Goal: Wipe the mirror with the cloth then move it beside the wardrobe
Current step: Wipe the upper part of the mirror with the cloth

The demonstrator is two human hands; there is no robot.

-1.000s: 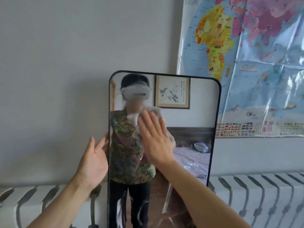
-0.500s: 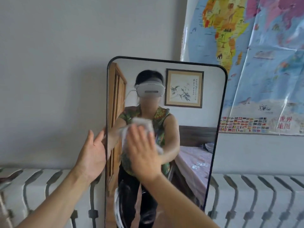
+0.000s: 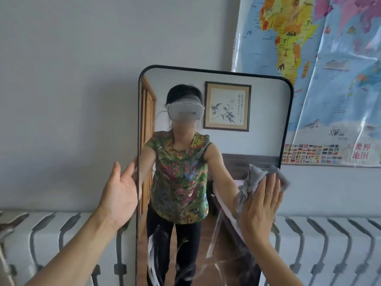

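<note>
Grey wall (image 3: 72, 89) runs across the far side, with a white radiator (image 3: 51, 244) low along it and a world map (image 3: 329, 89) hung at upper right. Before them, at the middle, stands the mirror (image 3: 266, 120), tall, with a thin black frame (image 3: 214, 69) and rounded top corners. Its top right corner overlaps the map's lower left part, and its foot is out of view. Its glass reflects a person (image 3: 179, 172) in a patterned sleeveless top and a white headset (image 3: 186, 110), a framed picture (image 3: 226, 106) and a wooden door (image 3: 147, 120) at the left. Pale streaks (image 3: 216, 254) cross the lower glass.

At the mirror's left edge is the left hand (image 3: 119, 195), wide open, with its palm turned right toward the frame, fingers straight and thumb raised. The fingertips meet the frame's left side about halfway up the part in view, and this hand holds nothing.

On the glass near the right edge lies the right hand (image 3: 260, 207), flat, with its fingers straight and close together. It presses the grey cloth (image 3: 253, 178) against the mirror. The cloth bunches above and to the left of the fingers. One corner sticks out past the right side of the frame, over the wall. Both forearms reach in from the near bottom corners.
</note>
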